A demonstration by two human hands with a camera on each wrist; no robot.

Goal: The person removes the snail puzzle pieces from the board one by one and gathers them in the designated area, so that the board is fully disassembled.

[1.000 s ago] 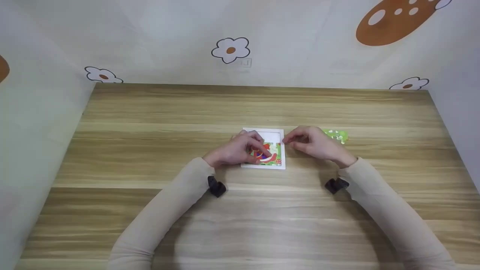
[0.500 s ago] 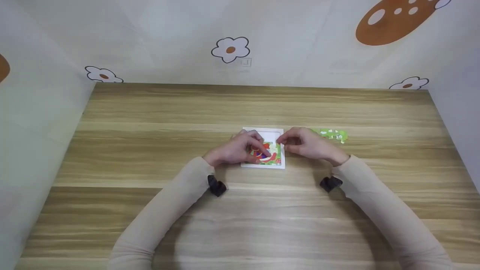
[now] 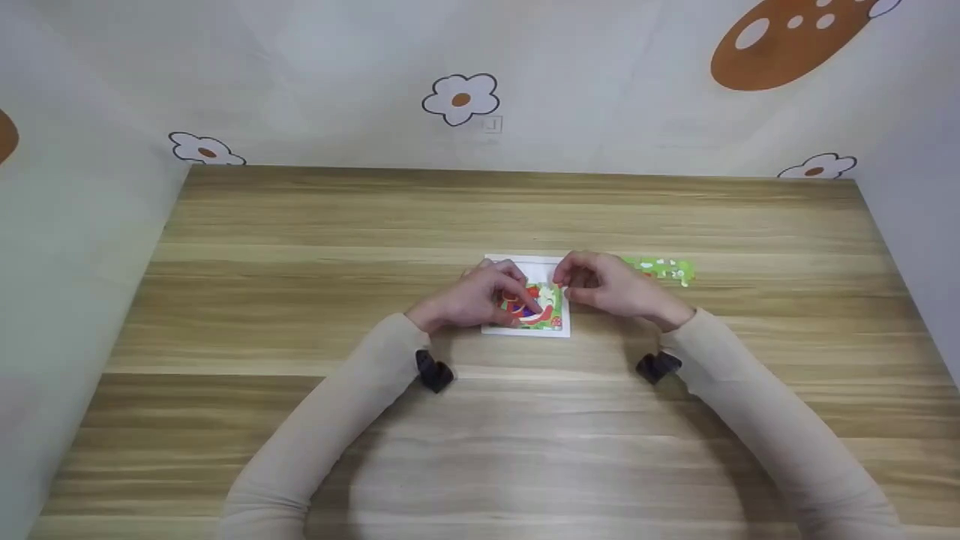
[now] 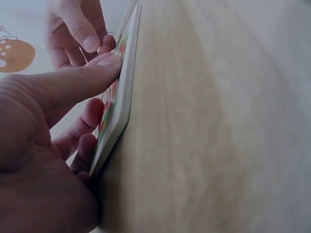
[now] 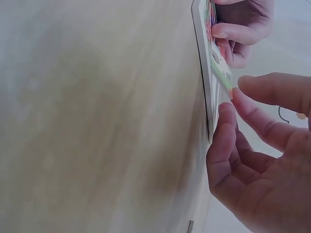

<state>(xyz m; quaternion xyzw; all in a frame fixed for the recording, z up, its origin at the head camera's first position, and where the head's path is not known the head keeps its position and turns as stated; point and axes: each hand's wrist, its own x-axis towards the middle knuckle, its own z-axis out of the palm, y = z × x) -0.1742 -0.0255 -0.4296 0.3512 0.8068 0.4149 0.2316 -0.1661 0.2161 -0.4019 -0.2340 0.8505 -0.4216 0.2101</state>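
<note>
Puzzle frame (image 3: 534, 333): flat on the tabletop (image 3: 480, 435), centre of the head view, upper strip bare white.
Left hand (image 3: 478, 298): unclenched, fingers resting on the picture (image 3: 549, 306) inside.
Right hand (image 3: 613, 286): fingertip touching a tilted piece (image 5: 223, 74) at the frame's right side; cannot tell whether the thumb pinches it.
Loose green pieces (image 3: 664, 268): right of centre, beyond that hand.
Risk: the tilted piece may slip if the fingertip loses its edge; neighbours may lift if left-hand pressure slackens.

Frame (image 3: 525, 333) white; picture (image 3: 545, 315) inside red, green, white, purple-blue. Pieces (image 3: 660, 268) at right green, white-patched. Tabletop (image 3: 525, 450) brown, streaked wood grain. Sleeves (image 3: 352, 397) beige. Far wall (image 3: 585, 90) whitish, black-outlined flowers (image 3: 460, 100).
</note>
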